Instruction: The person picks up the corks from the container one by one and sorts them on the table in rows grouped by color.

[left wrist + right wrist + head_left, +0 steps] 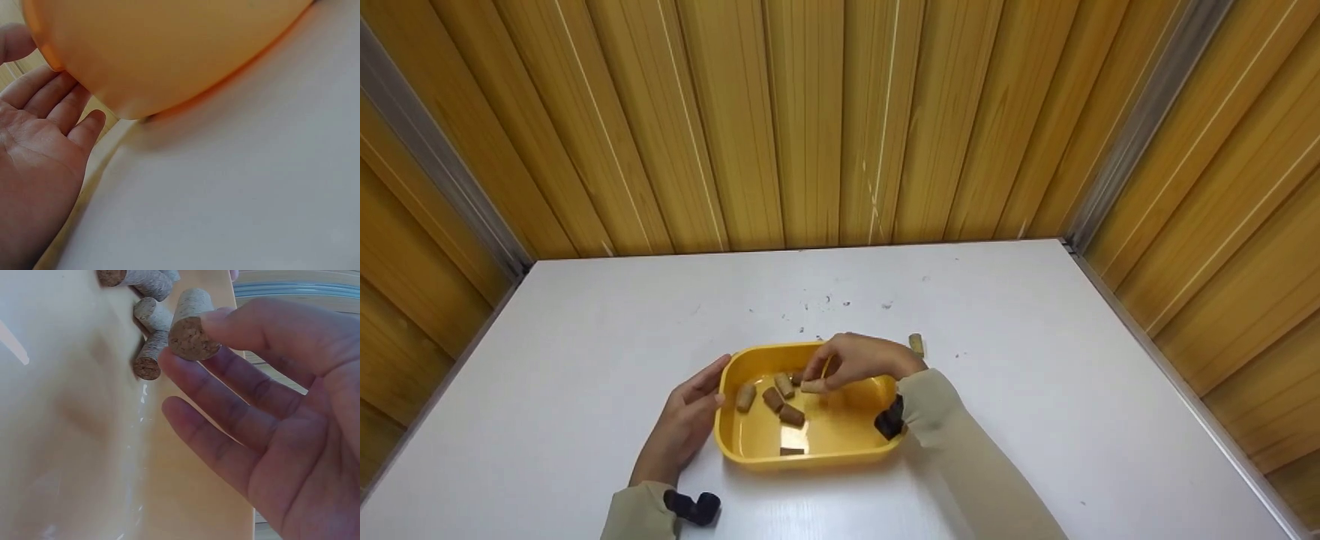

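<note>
My right hand (855,360) is over the yellow plastic tub (847,454), pinching a pale cork (194,332) between thumb and fingers. In the right wrist view, its brown speckled end faces the camera. Several other corks lie on the tub floor, some tan, like this cork (745,397), and some brown, like this one (791,415). On the tub's left side, my left hand (686,420) rests against the outer wall with its fingers extended and its thumb at the rim. The left wrist view shows the palm (39,163) beside the tub's outer wall (140,62).
Beyond my right wrist, a single greenish-tan cork (916,345) stands on the white table (1035,420). Small dark crumbs (847,304) are scattered behind the tub. Yellow wood-patterned panels (810,135) wall in the back and both sides.
</note>
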Demonstrator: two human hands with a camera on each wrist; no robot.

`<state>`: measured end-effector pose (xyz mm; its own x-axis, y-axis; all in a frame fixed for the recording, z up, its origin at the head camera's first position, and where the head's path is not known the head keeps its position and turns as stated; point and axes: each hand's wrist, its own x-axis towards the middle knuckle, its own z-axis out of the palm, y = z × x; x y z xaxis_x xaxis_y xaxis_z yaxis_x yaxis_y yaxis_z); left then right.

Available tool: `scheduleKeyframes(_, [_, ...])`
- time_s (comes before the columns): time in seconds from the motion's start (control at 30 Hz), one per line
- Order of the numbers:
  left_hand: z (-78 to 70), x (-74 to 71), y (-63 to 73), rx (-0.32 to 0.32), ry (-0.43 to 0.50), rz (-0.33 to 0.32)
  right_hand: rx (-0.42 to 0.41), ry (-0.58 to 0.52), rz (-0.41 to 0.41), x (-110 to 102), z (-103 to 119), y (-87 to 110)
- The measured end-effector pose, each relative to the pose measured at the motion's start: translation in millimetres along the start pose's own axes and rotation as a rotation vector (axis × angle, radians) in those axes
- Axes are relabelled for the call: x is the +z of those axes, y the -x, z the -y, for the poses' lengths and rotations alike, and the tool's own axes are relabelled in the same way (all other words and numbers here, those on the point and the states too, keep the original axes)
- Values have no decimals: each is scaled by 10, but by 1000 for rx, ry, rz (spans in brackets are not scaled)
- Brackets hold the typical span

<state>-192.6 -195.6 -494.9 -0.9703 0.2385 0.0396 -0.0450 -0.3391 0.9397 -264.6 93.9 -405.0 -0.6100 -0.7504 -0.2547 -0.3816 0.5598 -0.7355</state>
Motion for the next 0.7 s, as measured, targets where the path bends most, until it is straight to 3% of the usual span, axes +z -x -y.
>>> scheduleKeyframes(0.33, [-7, -12, -24, -28, -33, -20, -25, 12, -21, -114, 50, 86])
scheduleKeyframes(0.7, [-14, -32, -29, -15, -43, -4, -25, 30, -83, -208, 10, 183])
